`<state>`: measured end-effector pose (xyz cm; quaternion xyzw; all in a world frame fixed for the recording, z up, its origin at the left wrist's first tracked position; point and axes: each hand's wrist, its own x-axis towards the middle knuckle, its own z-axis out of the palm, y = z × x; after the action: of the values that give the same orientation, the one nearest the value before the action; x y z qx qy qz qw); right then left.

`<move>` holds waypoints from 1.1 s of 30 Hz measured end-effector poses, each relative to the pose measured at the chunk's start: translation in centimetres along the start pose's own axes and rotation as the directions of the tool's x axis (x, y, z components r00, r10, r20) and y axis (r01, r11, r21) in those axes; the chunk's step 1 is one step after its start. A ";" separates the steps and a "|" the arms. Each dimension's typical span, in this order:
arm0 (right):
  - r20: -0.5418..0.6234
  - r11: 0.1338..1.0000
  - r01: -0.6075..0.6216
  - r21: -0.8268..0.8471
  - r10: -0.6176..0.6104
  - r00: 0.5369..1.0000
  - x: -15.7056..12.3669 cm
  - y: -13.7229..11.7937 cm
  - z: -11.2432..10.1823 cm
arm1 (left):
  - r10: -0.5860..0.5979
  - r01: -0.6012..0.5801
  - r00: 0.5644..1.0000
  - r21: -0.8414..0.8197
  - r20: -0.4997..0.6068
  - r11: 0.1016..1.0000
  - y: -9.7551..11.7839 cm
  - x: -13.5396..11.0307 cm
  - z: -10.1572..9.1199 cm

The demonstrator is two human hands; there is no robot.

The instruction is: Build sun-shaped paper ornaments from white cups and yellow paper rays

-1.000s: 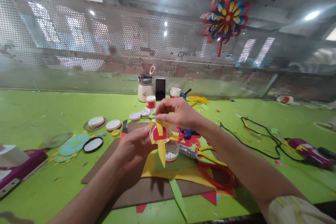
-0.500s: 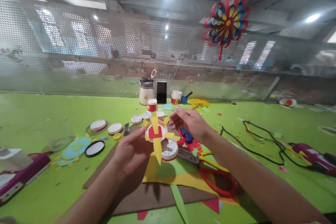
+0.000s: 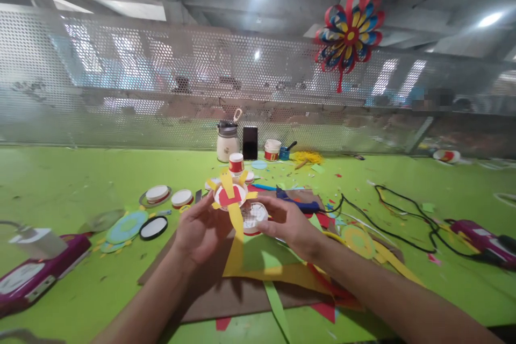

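Observation:
My left hand (image 3: pixel 199 231) pinches a paper turtle (image 3: pixel 229 196) by its left edge. It has a yellow head, legs and long tail, with a red piece on its round white body. My right hand (image 3: pixel 288 226) grips a round white lid (image 3: pixel 253 216) with dark marks and a red rim, thumb over its near edge. The lid is right behind the turtle's tail, above green and yellow paper sheets (image 3: pixel 278 274). Red-handled scissors (image 3: pixel 326 282) lie partly hidden under my right forearm. A blue tool (image 3: pixel 304 206) with a black cable lies beyond my right hand.
Brown cardboard (image 3: pixel 217 303) lies under the sheets. At left are a purple power strip (image 3: pixel 30 282), a blue-green paper disc (image 3: pixel 124 228) and a black-rimmed ring (image 3: pixel 153 227). A jar (image 3: pixel 228 145), phone (image 3: pixel 250 143) and tubs stand behind. Black cables (image 3: pixel 403 215) cross the right side.
My right hand has come down and left from beside the turtle's head onto the white lid, which has shifted slightly. The turtle has moved slightly left and tilted in my left hand.

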<state>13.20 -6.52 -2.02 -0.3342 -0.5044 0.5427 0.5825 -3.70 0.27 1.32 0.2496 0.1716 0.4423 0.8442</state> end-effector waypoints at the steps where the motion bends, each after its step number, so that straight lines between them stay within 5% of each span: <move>1: -0.018 1.000 0.003 0.004 -0.003 1.000 0.0 0.0 0.2 | 0.007 -0.007 1.000 0.002 0.000 1.000 -0.1 0.0 0.1; 9: -0.118 1.000 0.011 -0.004 -0.011 0.993 -1.0 -0.5 -0.4 | -0.039 0.039 0.999 0.024 0.013 0.999 -0.3 -0.1 0.0; 15: -0.243 0.990 0.144 0.012 -0.137 0.960 -1.0 -2.9 -2.4 | -0.026 0.023 0.998 0.049 0.065 0.999 0.0 0.5 -0.8; 24: -0.257 0.969 0.241 -0.056 -0.247 0.934 -0.8 -5.8 -1.7 | -0.045 0.045 0.998 0.005 0.047 0.999 -1.0 0.6 -0.4; 33: -0.274 0.981 0.192 0.031 -0.177 0.945 -0.6 -3.5 -3.4 | -0.069 0.069 0.997 -0.014 0.027 0.998 -0.8 0.3 0.4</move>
<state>17.54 -7.20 0.17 -0.3395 -0.4335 0.4495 0.7034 -2.80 0.01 1.16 0.2430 0.1656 0.4109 0.8629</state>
